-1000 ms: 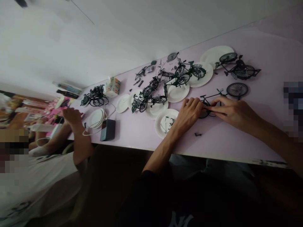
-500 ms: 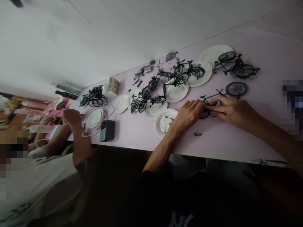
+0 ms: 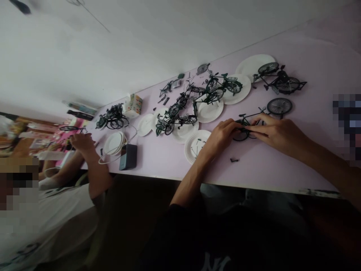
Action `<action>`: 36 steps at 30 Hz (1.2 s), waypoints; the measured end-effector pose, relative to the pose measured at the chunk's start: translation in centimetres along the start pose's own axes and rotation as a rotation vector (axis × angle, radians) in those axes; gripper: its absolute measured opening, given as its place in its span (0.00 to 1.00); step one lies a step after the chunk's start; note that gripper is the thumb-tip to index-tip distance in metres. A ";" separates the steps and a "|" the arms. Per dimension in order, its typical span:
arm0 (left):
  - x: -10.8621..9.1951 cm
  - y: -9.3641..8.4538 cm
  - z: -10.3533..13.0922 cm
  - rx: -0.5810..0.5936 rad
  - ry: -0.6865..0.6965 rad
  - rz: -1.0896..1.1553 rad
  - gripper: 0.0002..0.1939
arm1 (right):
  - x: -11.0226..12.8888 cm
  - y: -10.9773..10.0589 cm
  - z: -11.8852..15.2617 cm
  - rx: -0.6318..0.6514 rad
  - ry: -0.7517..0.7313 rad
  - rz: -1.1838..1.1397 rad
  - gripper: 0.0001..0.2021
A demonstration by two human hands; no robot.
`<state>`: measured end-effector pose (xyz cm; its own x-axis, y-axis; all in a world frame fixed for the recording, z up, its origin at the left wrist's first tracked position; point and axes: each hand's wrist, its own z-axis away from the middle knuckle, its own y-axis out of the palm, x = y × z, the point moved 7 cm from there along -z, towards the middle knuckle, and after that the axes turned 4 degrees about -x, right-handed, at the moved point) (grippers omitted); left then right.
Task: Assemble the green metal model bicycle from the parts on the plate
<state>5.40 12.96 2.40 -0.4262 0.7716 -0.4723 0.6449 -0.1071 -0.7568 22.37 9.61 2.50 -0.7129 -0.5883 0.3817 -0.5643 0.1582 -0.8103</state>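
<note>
Both hands are at a dark green model bicycle (image 3: 246, 119) lying on the pink table. My left hand (image 3: 224, 136) is closed on its wheel end, the fingers partly covering the wheel. From the right, my right hand (image 3: 270, 130) pinches at the frame with thumb and fingers; any small part between the fingertips is hidden. Just beyond my right hand lies a loose-looking spoked wheel (image 3: 279, 107); whether it joins the bicycle I cannot tell. A small black part (image 3: 234, 160) rests on the table in front of the bicycle.
A paper plate (image 3: 189, 152) with small parts sits left of my left hand. Several model bicycles (image 3: 182, 109) stand on plates behind it, another bicycle (image 3: 283, 81) at the back right. Leftward are a tissue box (image 3: 133, 105), a dark box (image 3: 128, 157) and a co-worker's hand (image 3: 83, 143).
My left hand has shifted slightly left, showing more of the bicycle's wheel. My right hand keeps about the same place. The co-worker's hand has lowered, with a model wheel showing above it.
</note>
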 end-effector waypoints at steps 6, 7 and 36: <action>0.9 -0.2 0.1 -0.071 -0.112 0.115 0.04 | -0.1 -0.1 0.0 0.012 0.004 0.055 0.19; 1.0 -0.1 0.2 -0.080 -0.149 0.106 0.04 | -0.1 0.0 0.0 0.016 0.007 0.054 0.18; -2.9 2.0 0.4 0.256 0.243 -0.375 0.14 | -1.2 0.5 -0.1 0.018 0.111 -0.024 0.15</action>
<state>7.66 10.27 2.06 -0.4190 0.9065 -0.0513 0.2870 0.0786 -0.9547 22.86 10.46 1.66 -0.7414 -0.5004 0.4472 -0.5750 0.1300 -0.8078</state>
